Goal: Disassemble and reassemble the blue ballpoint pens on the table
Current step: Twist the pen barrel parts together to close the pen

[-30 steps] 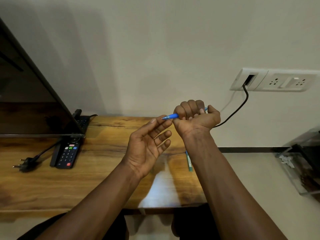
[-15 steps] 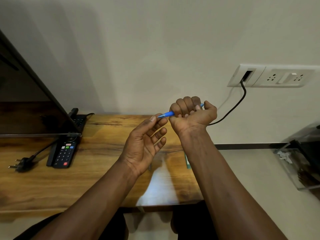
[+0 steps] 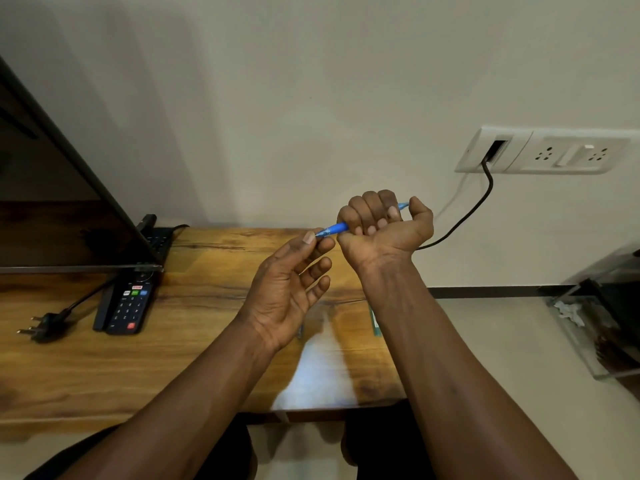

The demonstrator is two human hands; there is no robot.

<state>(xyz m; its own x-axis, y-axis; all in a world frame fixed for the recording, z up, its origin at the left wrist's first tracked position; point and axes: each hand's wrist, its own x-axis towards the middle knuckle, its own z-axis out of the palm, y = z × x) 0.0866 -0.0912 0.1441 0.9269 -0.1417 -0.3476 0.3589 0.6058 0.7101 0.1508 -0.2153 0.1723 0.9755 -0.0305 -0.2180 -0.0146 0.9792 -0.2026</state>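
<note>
A blue ballpoint pen [image 3: 335, 229] is held in the air above the wooden table [image 3: 104, 368]. My right hand [image 3: 384, 226] grips its barrel in a fist, and the pen's rear end sticks out past the thumb. My left hand [image 3: 294, 285] pinches the pen's tip end between thumb and forefinger, with the other fingers spread loosely. On the table a second pen [image 3: 375, 323] with a greenish barrel lies mostly hidden behind my right forearm. A small dark piece [image 3: 300, 331] peeks out beside my left wrist.
A black TV remote [image 3: 130, 308] and a loose black plug [image 3: 43, 325] lie at the left, below the TV screen [image 3: 52, 202]. A white wall socket [image 3: 540, 150] holds a black cable [image 3: 464, 220]. A clear box [image 3: 602, 327] stands on the floor at the right.
Both hands and the pen have drifted slightly left and lower in the frame. My left thumb and forefinger have closed on the pen's tip end.
</note>
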